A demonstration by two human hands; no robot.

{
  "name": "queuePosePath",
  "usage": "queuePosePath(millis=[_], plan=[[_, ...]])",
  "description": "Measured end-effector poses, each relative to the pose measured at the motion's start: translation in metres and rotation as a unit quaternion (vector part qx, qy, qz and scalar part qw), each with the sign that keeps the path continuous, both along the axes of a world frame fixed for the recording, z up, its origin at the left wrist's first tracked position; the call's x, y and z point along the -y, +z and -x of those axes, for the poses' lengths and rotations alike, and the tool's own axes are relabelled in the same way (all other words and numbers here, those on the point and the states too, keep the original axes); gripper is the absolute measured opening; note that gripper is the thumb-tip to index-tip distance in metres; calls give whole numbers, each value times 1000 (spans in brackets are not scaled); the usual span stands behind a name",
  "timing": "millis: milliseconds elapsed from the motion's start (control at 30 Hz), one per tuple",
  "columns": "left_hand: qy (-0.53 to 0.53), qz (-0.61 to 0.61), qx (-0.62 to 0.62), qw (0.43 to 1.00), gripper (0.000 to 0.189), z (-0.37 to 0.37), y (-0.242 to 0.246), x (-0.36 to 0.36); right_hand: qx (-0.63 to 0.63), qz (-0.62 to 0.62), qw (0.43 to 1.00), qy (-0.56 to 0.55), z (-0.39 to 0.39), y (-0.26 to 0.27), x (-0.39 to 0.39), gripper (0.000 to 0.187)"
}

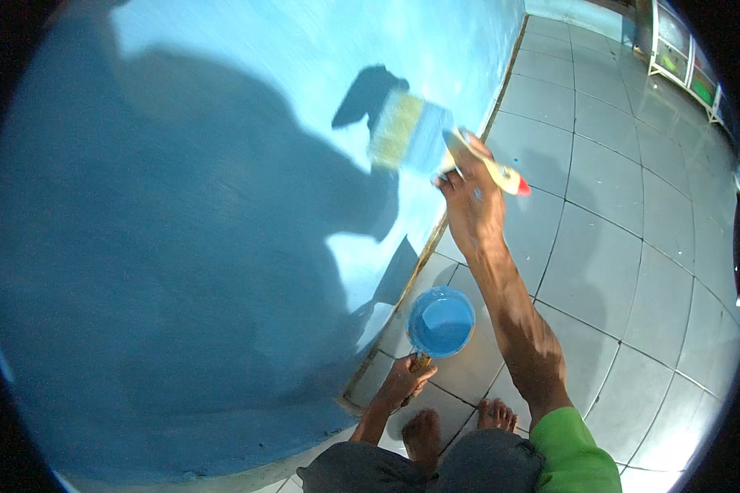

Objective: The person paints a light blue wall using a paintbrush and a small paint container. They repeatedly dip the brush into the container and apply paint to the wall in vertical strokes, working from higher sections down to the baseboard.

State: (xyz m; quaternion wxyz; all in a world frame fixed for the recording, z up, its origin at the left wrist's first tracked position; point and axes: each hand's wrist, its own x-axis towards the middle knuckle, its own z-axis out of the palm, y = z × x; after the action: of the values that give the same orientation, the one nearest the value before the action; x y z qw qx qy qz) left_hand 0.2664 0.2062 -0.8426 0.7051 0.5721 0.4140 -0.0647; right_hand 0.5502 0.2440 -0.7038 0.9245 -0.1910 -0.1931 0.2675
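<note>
My right hand [473, 194] grips a wide paintbrush [412, 132] with a pale yellow, red-tipped handle. Its bristles, pale yellowish at the end and blue nearer the handle, are at the light blue wall [222, 185]; motion blur hides whether they touch it. Lower down, my left hand [402, 381] is closed around the handle of a round blue dipper [441, 321], which holds blue paint and is above the floor beside the wall's foot. Shadows of my head, arms and the brush fall over the wall.
Grey-white floor tiles [604, 259] run along the right of the wall, with small specks on them. My bare feet [422, 434] stand close to the wall's lower corner. A white-framed glass cabinet [684, 55] is at the far upper right.
</note>
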Motion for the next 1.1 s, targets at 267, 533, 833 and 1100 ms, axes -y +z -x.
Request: queuePosePath(millis=[267,533,833,1100], plan=[[5,18,0,1000,26,4,-3,-4,-58,-16,997,-42,-18,12,-56,46],[5,-3,-29,1000,27,7,-3,-6,-91,80,991,-57,-36,-87,-46,44],[13,-3,-32,999,25,7,-9,-4,-42,238,962,-127,-49,-132,-18,43],[5,-3,-48,999,27,0,-2,-7,303,361,840,-268,-74,-10,-47,30]])
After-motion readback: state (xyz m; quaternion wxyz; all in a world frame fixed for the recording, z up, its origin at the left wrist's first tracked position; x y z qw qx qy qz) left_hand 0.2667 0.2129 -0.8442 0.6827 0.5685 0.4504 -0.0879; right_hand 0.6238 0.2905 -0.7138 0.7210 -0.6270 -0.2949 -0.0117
